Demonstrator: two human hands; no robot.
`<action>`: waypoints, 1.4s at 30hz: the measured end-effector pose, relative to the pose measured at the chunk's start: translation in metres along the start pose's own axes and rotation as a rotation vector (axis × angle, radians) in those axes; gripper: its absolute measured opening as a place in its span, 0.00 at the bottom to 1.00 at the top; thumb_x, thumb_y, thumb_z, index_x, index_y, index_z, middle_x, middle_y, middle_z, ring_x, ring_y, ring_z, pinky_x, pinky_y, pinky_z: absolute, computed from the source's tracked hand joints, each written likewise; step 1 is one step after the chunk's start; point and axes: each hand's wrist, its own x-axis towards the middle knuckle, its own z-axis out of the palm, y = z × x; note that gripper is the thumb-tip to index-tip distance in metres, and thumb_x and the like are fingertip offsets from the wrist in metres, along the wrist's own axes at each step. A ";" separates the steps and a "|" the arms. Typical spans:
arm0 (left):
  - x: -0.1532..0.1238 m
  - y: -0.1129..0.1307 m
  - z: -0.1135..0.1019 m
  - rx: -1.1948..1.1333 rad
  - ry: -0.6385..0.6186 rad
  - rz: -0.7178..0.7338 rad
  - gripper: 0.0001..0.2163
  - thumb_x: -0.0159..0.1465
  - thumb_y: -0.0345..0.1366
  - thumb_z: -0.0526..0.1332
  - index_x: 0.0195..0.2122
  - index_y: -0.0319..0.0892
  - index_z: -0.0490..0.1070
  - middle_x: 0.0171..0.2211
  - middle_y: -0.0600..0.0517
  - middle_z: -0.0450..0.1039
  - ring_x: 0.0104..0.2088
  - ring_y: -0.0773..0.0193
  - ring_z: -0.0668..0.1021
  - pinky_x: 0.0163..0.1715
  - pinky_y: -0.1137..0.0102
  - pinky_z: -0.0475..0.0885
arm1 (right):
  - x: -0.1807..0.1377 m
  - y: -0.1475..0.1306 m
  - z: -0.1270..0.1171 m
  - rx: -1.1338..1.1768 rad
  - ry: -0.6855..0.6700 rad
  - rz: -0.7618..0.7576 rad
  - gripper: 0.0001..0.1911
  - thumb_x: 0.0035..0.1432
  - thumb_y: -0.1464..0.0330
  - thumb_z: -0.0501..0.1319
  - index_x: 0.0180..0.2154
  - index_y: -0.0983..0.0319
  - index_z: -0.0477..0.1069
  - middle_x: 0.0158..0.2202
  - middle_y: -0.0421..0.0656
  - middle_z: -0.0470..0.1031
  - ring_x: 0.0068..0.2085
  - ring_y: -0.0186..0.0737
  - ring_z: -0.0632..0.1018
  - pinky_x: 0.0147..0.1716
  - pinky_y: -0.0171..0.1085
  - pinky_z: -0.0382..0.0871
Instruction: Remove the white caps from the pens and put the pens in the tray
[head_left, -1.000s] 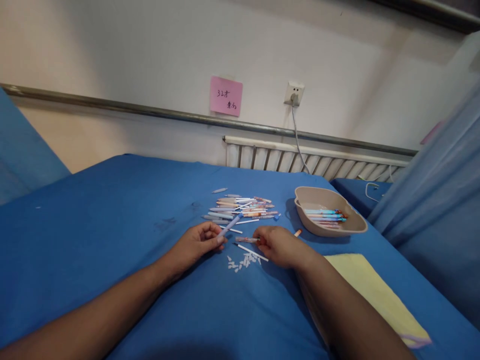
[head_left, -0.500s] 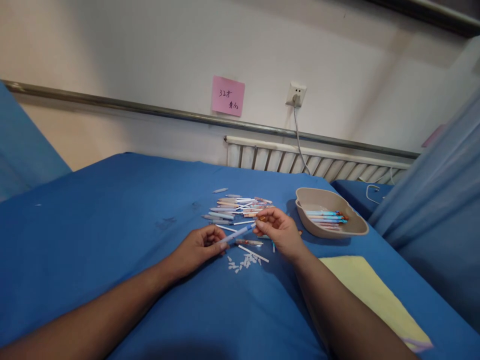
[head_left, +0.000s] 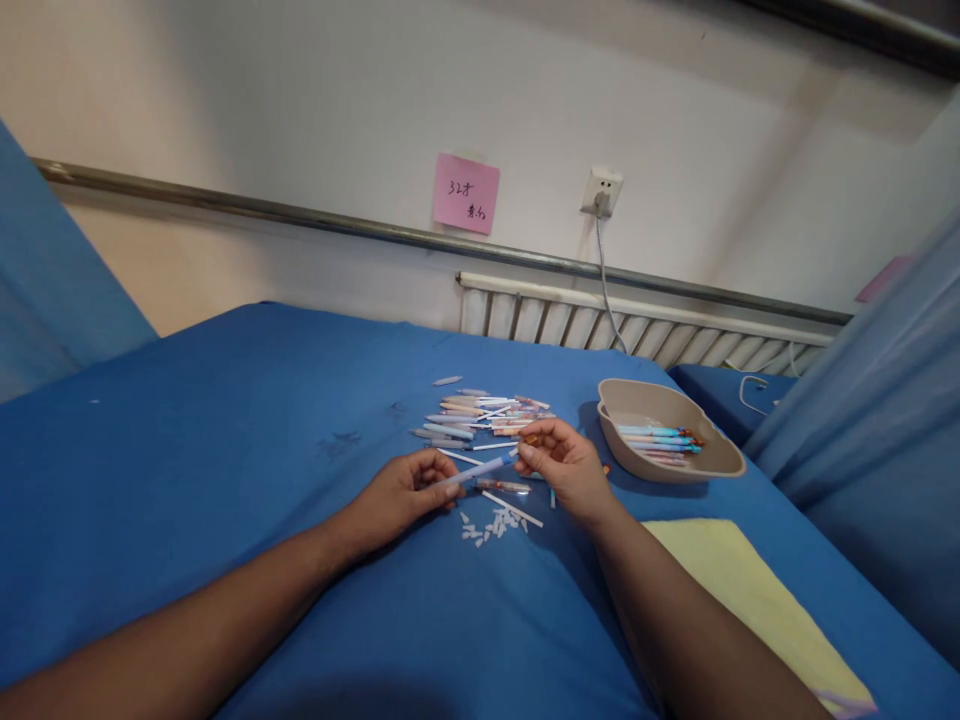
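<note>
A light blue pen [head_left: 484,468] is held between my two hands over the blue cloth. My left hand [head_left: 409,490] is closed round its lower left end, thumb on top. At the other end, my right hand [head_left: 562,468] pinches the pen's tip, where a small amber-brown piece shows at the fingertips. Behind the hands lies a pile of pen barrels and thin white refills [head_left: 480,410]. Just in front of the pen are several small white tips [head_left: 495,526] and a loose white refill [head_left: 512,509].
To the right stands a beige basin [head_left: 671,470] with several pens [head_left: 656,438] in it. A yellow cloth [head_left: 720,570] lies by my right forearm. Behind the blue-covered bed [head_left: 225,400] are a radiator [head_left: 540,315] and a wall socket [head_left: 601,190]. A blue curtain [head_left: 885,400] hangs at the right.
The hands keep the same hold on the pen, with barely any movement. The whole view has shifted slightly.
</note>
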 end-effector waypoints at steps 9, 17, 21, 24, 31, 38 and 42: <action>-0.001 0.001 0.000 -0.013 0.008 -0.002 0.12 0.52 0.42 0.66 0.30 0.40 0.67 0.24 0.56 0.72 0.26 0.68 0.71 0.29 0.73 0.63 | -0.001 0.000 0.001 -0.022 0.011 -0.013 0.13 0.45 0.63 0.69 0.33 0.60 0.70 0.26 0.36 0.72 0.25 0.31 0.75 0.27 0.33 0.73; 0.001 -0.004 -0.002 -0.006 0.012 0.011 0.12 0.52 0.42 0.66 0.30 0.40 0.67 0.25 0.56 0.72 0.26 0.68 0.72 0.29 0.72 0.65 | -0.004 0.004 0.000 -0.092 -0.001 -0.074 0.12 0.49 0.64 0.66 0.36 0.60 0.69 0.29 0.38 0.71 0.28 0.31 0.74 0.31 0.34 0.73; 0.002 -0.006 -0.003 -0.003 0.003 0.011 0.12 0.53 0.42 0.65 0.31 0.41 0.67 0.25 0.55 0.72 0.27 0.67 0.73 0.30 0.72 0.65 | -0.005 0.007 -0.002 -0.177 -0.001 -0.101 0.11 0.52 0.64 0.65 0.37 0.59 0.69 0.31 0.39 0.71 0.29 0.33 0.74 0.32 0.36 0.74; 0.002 -0.008 -0.003 -0.024 -0.004 0.013 0.12 0.53 0.42 0.65 0.31 0.41 0.67 0.26 0.55 0.73 0.27 0.67 0.73 0.30 0.72 0.65 | -0.006 0.009 -0.004 -0.241 0.008 -0.129 0.11 0.53 0.64 0.63 0.38 0.59 0.68 0.31 0.39 0.72 0.30 0.34 0.75 0.32 0.37 0.74; 0.001 -0.007 -0.003 -0.044 0.002 0.010 0.12 0.53 0.42 0.66 0.31 0.40 0.67 0.27 0.55 0.72 0.27 0.68 0.72 0.31 0.71 0.66 | -0.006 0.008 -0.002 -0.213 0.006 -0.135 0.09 0.53 0.67 0.63 0.38 0.59 0.68 0.30 0.38 0.71 0.29 0.33 0.74 0.32 0.35 0.73; 0.000 -0.003 -0.002 -0.050 -0.002 0.009 0.13 0.52 0.43 0.66 0.31 0.41 0.67 0.26 0.56 0.72 0.27 0.68 0.72 0.30 0.72 0.65 | -0.005 0.007 -0.001 -0.161 0.002 -0.106 0.10 0.52 0.66 0.64 0.36 0.59 0.68 0.29 0.37 0.71 0.28 0.32 0.74 0.31 0.35 0.73; 0.000 -0.002 -0.001 -0.035 -0.012 0.021 0.13 0.52 0.43 0.66 0.30 0.40 0.67 0.26 0.55 0.72 0.27 0.67 0.72 0.30 0.72 0.66 | -0.006 0.011 -0.002 -0.236 -0.007 -0.128 0.10 0.53 0.65 0.63 0.38 0.59 0.68 0.29 0.38 0.72 0.28 0.33 0.74 0.31 0.35 0.72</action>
